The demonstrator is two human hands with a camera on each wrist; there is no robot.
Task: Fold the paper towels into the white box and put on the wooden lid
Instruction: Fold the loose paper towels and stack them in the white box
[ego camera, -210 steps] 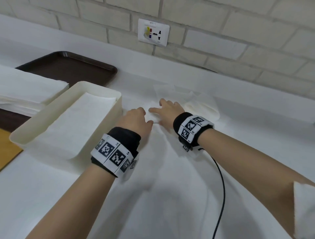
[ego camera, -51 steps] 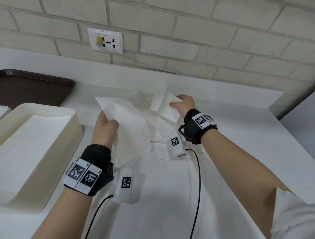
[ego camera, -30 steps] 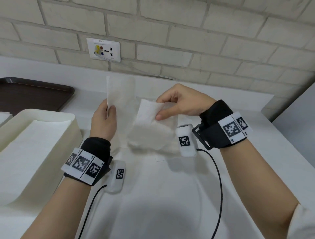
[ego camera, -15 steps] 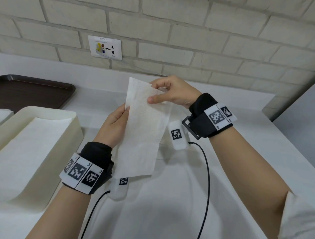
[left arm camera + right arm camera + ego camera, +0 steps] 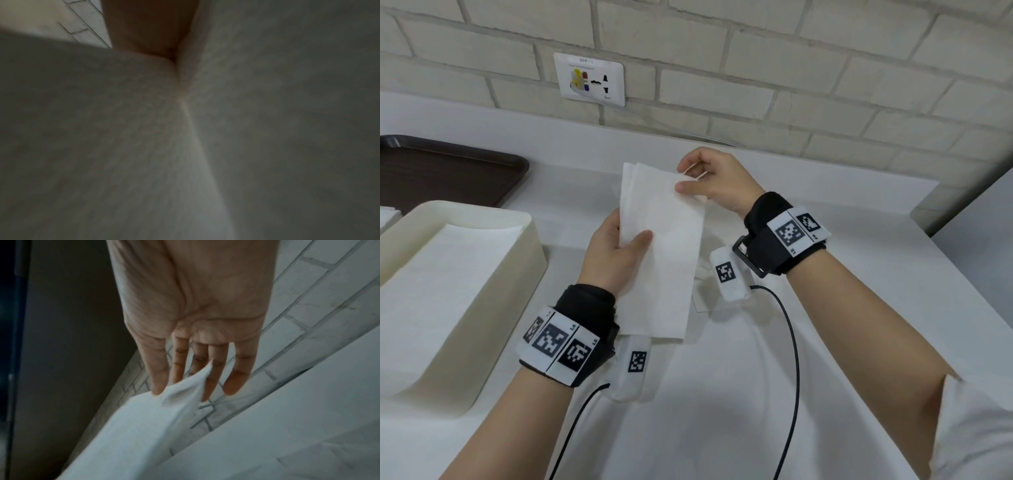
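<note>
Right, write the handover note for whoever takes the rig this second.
Left hand: pinches the folded white paper towel at its left edge, held above the white counter.
Right hand: pinches the same towel's top right corner.
Rectangular white box: at the left, open, flat towels already inside.
Done: this towel looks folded.
Left: lay it in the box, then fit the wooden lid, which is not in view.

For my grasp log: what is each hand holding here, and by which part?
Both hold one folded paper towel above the counter. The left hand grips its left edge, thumb on the front; the right hand pinches its top right corner.
</note>
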